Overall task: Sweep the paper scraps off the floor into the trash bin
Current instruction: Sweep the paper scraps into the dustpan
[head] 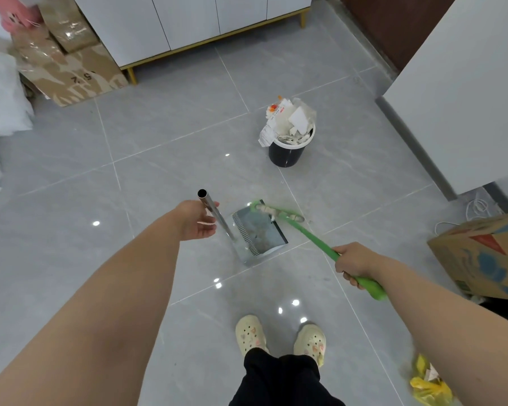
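Observation:
A metal dustpan [260, 235] stands on the grey tile floor in front of me, its steel handle [214, 213] rising toward the camera. My left hand [198, 221] is beside the handle's top with fingers loosely spread, thumb touching the tube. My right hand [354, 262] grips the green broom handle [320, 243]. The broom's head [279, 213] lies at the pan's far edge, with pale scraps against it. A black trash bin [286, 152] with a white rim stands farther back, overflowing with paper scraps [288, 118].
A white cabinet on gold legs [188, 22] and cardboard boxes [74, 71] line the far wall. White bags [0, 95] lie at the left. A printed carton [481, 256] and a yellow bag [428, 385] sit at my right. A white panel [467, 83] stands at the right.

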The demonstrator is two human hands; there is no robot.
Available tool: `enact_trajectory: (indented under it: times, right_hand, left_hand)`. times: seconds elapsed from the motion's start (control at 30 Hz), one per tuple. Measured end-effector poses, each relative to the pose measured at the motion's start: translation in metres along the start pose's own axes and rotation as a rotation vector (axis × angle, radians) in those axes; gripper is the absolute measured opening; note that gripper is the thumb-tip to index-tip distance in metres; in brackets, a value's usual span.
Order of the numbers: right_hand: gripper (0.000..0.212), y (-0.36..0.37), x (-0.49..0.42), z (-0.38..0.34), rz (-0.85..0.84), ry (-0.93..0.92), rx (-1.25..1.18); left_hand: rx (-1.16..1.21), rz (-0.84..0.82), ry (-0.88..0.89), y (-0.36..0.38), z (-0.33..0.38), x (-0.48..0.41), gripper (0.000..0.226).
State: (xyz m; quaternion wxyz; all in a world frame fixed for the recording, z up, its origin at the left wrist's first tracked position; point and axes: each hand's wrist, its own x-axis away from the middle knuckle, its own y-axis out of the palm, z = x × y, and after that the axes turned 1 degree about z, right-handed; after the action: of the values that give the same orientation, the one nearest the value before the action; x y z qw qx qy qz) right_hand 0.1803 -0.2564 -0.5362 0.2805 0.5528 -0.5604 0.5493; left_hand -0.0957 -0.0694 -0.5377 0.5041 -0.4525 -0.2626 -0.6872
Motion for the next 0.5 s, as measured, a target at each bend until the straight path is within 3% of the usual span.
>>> enact_trajectory:
  times: [0.1, 0.2, 0.33, 0.5]
  right_hand:
    - [0.058, 0.0, 0.0, 0.009, -0.121, 0.053, -0.147]
    - [0.06, -0.006, 0.002, 0.02, -0.16, 0.085, -0.309]
    - [0.066, -0.012, 0.005, 0.023, -0.017, -0.025, -0.065]
    - [0.066, -0.025, 0.005, 0.017, -0.055, 0.0, 0.029]
  left_hand:
    - [0.259, -0.059, -0.159, 0.002, 0.006, -0.006, 0.032]
    - [0.257, -0.069, -0.259, 0.011, 0.012, -0.016, 0.031]
    - [0.245, -0.122, -0.367, 0.022, 0.004, -0.019, 0.019]
    - [0.252, -0.177, -0.296, 0.036, -0.012, -0.013, 0.028]
